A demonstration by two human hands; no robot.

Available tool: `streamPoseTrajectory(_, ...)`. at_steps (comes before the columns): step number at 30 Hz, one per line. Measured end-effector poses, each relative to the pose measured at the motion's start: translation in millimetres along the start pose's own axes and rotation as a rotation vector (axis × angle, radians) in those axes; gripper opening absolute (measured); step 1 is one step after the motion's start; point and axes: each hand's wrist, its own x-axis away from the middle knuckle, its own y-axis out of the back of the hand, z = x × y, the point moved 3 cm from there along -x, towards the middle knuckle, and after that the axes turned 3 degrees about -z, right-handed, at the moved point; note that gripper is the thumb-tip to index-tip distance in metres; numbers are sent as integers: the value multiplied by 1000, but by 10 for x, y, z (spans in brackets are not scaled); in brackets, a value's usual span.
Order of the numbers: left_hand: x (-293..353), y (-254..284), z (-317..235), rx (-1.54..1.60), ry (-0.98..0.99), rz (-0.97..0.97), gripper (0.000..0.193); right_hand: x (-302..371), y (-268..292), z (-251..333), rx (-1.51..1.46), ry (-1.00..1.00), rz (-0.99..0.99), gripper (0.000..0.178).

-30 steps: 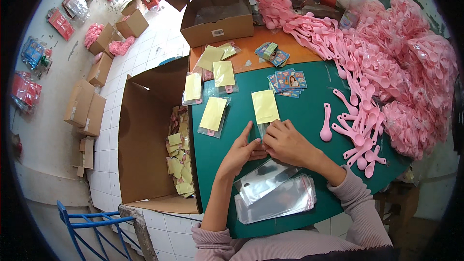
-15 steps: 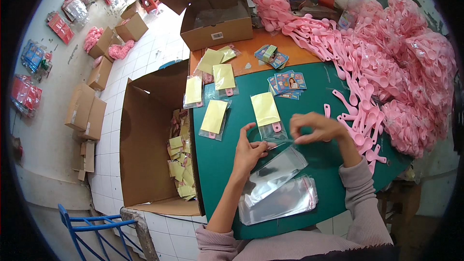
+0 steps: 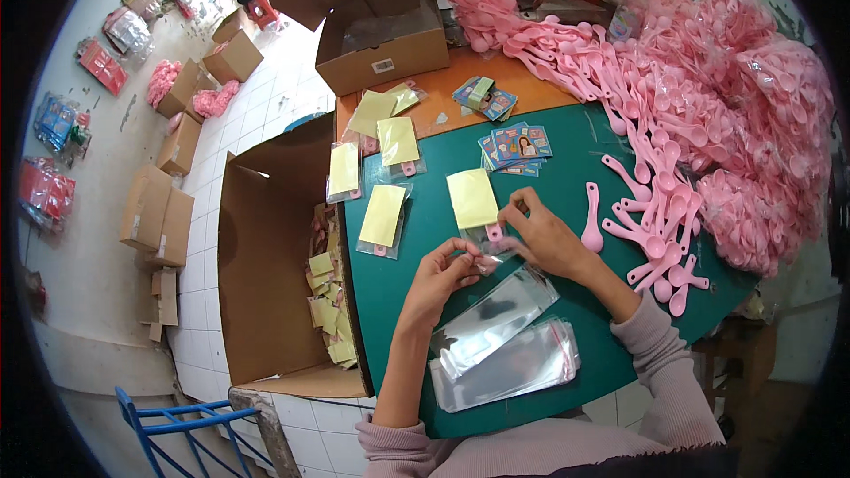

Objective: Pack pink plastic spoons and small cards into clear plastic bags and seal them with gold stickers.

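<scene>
Left hand [image 3: 443, 273]: pinching clear bag [image 3: 479, 234], lower end.
Right hand [image 3: 542, 230]: curled at bag's right edge; can't discern any pinch.
Pink spoons [image 3: 654, 246]: right of right hand.

Your left sleeve [image 3: 394, 451]: dusty mauve-pink ribbed knit, cuff on the forearm, at the lower edge of the green tabletop [image 3: 429, 204].
Your right sleeve [image 3: 666, 358]: matching, creased, overlapping the tabletop's lower right.
Your top [image 3: 549, 458]: mauve-pink, below the tabletop.
Your left hand [image 3: 443, 272], right hand [image 3: 551, 236]: both bare.
</scene>
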Motion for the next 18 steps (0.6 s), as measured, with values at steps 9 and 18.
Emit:
streamPoseTrajectory(9,4,-33,-81,-429,-239,-84,17,6,12,-76,-458,-103,-9,12)
streamPoseTrajectory(18,-57,5,-17,-609,-396,-262,16,71,-239,-272,-896,-420,153,11)
